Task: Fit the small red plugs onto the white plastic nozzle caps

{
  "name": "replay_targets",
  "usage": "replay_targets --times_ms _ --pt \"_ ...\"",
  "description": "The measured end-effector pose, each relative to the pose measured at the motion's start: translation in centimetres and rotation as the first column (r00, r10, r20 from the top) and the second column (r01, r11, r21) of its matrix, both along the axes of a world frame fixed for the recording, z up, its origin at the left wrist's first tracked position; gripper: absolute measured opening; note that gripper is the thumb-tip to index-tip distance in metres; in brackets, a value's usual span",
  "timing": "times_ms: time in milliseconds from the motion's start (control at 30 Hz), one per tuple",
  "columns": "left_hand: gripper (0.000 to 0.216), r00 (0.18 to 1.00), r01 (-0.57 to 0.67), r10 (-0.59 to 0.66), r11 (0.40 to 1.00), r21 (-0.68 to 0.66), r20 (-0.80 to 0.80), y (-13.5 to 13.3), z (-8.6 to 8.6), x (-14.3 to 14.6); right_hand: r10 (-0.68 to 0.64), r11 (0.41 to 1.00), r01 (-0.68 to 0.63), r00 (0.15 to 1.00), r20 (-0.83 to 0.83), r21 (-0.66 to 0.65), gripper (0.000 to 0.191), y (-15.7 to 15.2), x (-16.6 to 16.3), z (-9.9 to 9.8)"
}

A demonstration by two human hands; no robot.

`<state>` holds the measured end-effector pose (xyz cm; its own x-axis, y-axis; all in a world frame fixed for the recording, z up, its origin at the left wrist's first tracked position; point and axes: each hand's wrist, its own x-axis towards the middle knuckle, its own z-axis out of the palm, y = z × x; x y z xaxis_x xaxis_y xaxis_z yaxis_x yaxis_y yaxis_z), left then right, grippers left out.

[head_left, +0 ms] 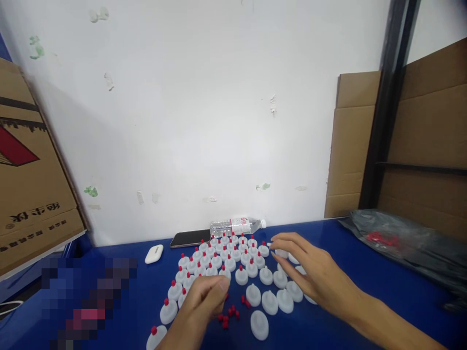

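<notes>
Many white round nozzle caps [241, 276] stand in a cluster on the blue table, most with a small red tip on top. Nearer the right side are white caps without red tips [270, 302]. My left hand [204, 301] is closed in front of the cluster, thumb pressed on curled fingers; whatever it holds is hidden. Beside it lie several loose red tips [231, 312]. At the cluster's right edge, my right hand [310, 262] has its thumb and fingers around a tilted white cap [280, 253], partly covered by the fingers.
A clear plastic bottle [239, 226] lies against the wall, beside a dark phone [190, 238] and a white earphone case [154, 253]. Grey plastic bag [401, 243] with red pieces lies at the right. Cardboard boxes [36, 170] flank the blue table [124, 311].
</notes>
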<state>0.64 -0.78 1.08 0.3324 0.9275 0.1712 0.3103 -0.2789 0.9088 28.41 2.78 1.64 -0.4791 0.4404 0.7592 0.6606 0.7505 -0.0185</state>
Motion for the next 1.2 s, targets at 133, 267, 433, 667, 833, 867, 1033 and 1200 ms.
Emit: replay_targets --times_ms 133,267,433,667,833,867,1033,1200 --pt "0.031 0.864 0.074 0.143 0.912 0.403 -0.483 -0.2 -1.1 0.0 -0.069 0.983 0.091 0.987 0.142 -0.157 0.026 1.5 0.4 -0.9" --pt "0.012 0.757 0.206 0.216 0.817 0.539 -0.617 -0.2 -1.9 0.3 -0.089 0.968 0.138 0.969 0.23 -0.207 0.034 2.5 1.0 -1.6" --pt "0.017 0.695 0.3 0.265 0.738 0.605 -0.668 0.4 -2.1 0.4 -0.053 0.959 0.11 0.975 0.218 -0.262 0.039 2.8 1.2 -1.9" --pt "0.021 0.748 0.35 0.192 0.698 0.625 -0.635 0.7 -2.8 0.3 0.047 0.919 0.062 0.963 0.265 -0.389 0.041 2.1 0.8 -1.6" --pt "0.03 0.772 0.358 0.194 0.653 0.667 -0.605 0.9 -3.4 0.3 0.006 0.927 0.085 0.971 0.239 -0.366 0.043 2.2 0.7 -1.4" --pt "0.031 0.772 0.354 0.198 0.656 0.667 -0.604 0.9 -3.4 0.3 -0.034 0.926 0.12 0.97 0.239 -0.359 0.044 2.3 0.8 -1.5" --pt "0.032 0.79 0.346 0.175 0.665 0.662 -0.588 0.8 -3.2 0.4 -0.223 0.898 0.289 0.949 0.223 -0.332 0.052 3.3 1.6 -2.7" --pt "0.031 0.78 0.354 0.161 0.682 0.639 -0.605 0.8 -3.2 0.4 -0.198 0.88 0.272 0.955 0.22 -0.389 0.053 3.6 1.9 -3.1"
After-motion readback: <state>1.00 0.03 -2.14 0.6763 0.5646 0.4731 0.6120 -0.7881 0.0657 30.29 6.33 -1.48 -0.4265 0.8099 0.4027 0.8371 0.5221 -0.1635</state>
